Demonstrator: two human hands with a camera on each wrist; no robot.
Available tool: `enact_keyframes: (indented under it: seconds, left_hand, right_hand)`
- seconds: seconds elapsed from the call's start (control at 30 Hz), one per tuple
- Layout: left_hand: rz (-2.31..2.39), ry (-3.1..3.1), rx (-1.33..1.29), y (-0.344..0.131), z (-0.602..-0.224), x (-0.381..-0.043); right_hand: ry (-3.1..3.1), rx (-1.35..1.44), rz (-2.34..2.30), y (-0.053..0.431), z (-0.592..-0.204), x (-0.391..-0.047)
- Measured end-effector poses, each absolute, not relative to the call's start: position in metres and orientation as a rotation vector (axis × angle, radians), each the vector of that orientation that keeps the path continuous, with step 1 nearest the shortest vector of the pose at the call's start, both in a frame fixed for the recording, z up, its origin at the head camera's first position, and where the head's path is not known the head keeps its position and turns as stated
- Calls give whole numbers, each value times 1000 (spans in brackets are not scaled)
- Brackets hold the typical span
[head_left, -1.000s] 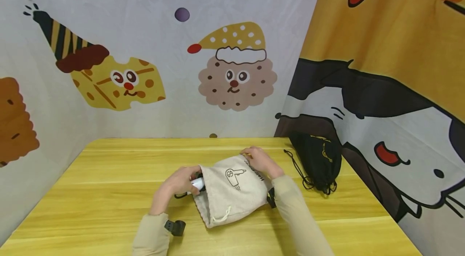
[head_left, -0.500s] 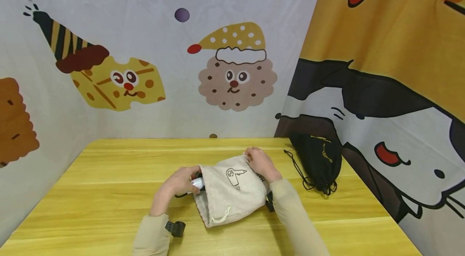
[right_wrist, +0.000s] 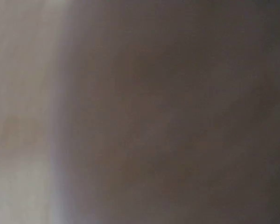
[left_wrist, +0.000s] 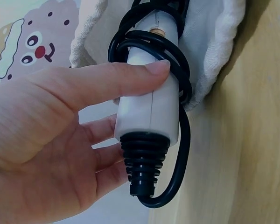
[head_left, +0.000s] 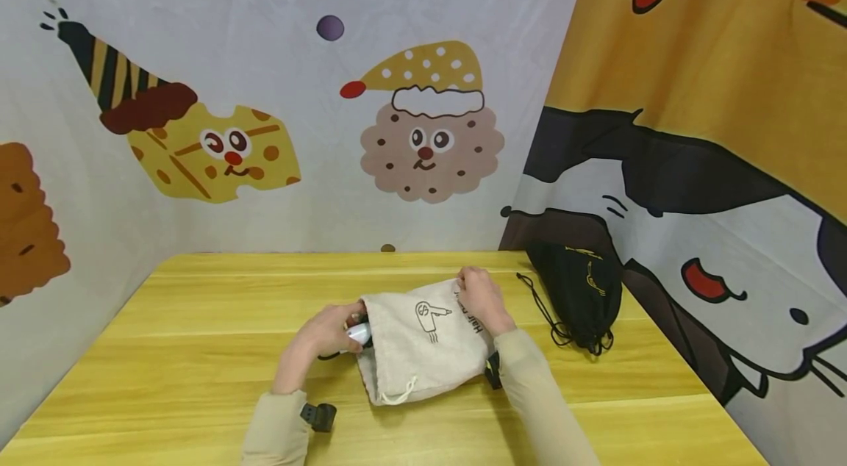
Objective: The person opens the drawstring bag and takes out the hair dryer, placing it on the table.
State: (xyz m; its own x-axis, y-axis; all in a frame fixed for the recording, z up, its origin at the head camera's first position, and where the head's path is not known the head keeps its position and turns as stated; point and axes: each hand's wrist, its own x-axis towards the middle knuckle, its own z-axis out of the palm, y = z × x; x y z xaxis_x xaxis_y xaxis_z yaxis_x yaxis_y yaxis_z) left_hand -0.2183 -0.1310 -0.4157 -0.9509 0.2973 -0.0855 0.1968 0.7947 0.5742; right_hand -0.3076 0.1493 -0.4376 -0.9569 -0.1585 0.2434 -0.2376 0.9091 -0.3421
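A beige cloth drawstring bag (head_left: 423, 348), printed with a hair dryer, lies on the table with its mouth facing left. At the mouth my left hand (head_left: 329, 332) grips a white handle (left_wrist: 147, 109) with a black cord (left_wrist: 179, 154) wound round it and a ribbed black sleeve at its end. The thumb lies across the handle's front and the fingers come round behind. The handle's far part is hidden inside the bag. My right hand (head_left: 483, 297) holds the bag's far right corner, its fingertips partly hidden. Blurred cloth fills most of the right wrist view.
A black drawstring bag (head_left: 582, 297) with a gold print leans at the table's right edge, its cords trailing onto the wood. The yellow wooden table (head_left: 198, 378) meets a cartoon-printed curtain (head_left: 265, 223) at the back and sides.
My right hand has shifted a little to the right along the bag's far edge. The bag's near edge has risen slightly. My left hand stays almost still on the handle.
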Motion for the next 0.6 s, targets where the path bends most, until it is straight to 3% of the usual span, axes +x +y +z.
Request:
enact_keyframes:
  seconds: [0.6]
  left_hand:
    - [850, 2824, 293, -147, -416, -216]
  right_hand:
    - [-2826, 86, 561, 166, -436, -309]
